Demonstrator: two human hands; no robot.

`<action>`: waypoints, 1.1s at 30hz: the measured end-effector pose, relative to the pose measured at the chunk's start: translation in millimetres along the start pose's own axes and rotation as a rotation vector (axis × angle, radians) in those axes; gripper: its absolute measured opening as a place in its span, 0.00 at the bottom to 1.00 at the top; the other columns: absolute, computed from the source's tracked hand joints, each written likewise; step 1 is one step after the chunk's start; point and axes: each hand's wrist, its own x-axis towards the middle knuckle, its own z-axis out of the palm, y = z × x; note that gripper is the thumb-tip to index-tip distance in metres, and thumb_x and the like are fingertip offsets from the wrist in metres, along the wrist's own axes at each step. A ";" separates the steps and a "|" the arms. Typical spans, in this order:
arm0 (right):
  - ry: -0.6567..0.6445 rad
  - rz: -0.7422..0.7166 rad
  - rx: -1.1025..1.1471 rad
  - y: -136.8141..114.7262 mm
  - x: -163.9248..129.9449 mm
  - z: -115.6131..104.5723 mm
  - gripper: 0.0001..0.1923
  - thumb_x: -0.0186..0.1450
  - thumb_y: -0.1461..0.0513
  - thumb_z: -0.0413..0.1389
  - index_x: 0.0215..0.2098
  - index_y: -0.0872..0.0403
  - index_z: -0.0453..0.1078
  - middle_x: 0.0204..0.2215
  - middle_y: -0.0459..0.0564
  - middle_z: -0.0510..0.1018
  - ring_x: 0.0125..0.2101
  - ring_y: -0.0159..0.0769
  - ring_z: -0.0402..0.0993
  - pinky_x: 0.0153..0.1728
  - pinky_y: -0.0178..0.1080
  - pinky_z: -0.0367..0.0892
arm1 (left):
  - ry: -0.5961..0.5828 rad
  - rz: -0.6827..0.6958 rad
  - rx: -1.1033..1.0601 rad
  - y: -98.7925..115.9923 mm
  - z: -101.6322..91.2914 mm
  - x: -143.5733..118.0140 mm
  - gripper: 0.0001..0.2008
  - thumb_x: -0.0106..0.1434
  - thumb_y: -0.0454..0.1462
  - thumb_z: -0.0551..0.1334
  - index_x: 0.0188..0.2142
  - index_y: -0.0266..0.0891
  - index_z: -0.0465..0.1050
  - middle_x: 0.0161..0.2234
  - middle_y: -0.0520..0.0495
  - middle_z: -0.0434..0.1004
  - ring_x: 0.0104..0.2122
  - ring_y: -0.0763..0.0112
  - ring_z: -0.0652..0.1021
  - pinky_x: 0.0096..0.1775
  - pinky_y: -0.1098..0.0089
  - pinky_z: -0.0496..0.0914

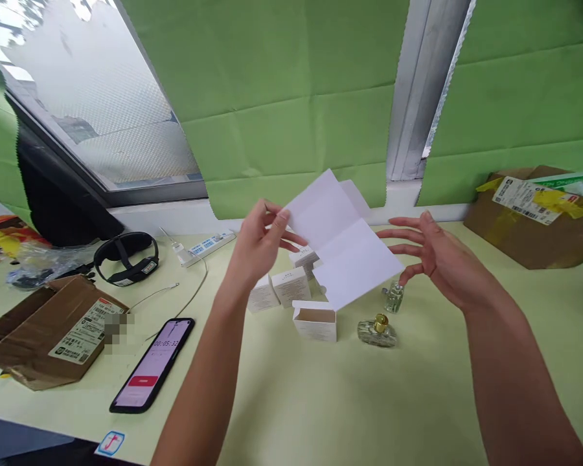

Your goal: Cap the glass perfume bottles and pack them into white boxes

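A person's left hand [261,241] pinches the upper left edge of a flat, unfolded white cardboard box blank [342,243], thumb and fingers closed on it, holding it tilted in the air above a pale yellow-green table [320,401]. The right hand [430,255] hovers just beside the blank's right edge, fingers spread open and holding nothing; whether the fingertips touch the card is unclear. Below the blank stand several small white boxes [291,286], and nearer the viewer an open white box [315,320]. To its right lies a clear glass perfume bottle with a gold cap [377,331], and a second small glass bottle [394,298] stands behind it. On the left lie a black smartphone showing a timer [153,364], a flattened brown cardboard carton [43,330], a black headband [125,257] and a white power strip [208,246]. Another brown cardboard carton [529,223] sits at far right. Green paper [282,97] covers the window behind.
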 end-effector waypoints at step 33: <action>-0.125 -0.165 -0.094 22.8 17.8 43.7 0.31 0.67 0.49 0.56 0.67 0.38 0.57 0.64 0.44 0.68 0.61 0.45 0.66 0.56 0.48 0.70 | -0.248 -0.152 0.126 -25.2 35.6 -29.1 0.20 0.66 0.52 0.60 0.54 0.49 0.74 0.48 0.50 0.80 0.38 0.64 0.81 0.40 0.66 0.75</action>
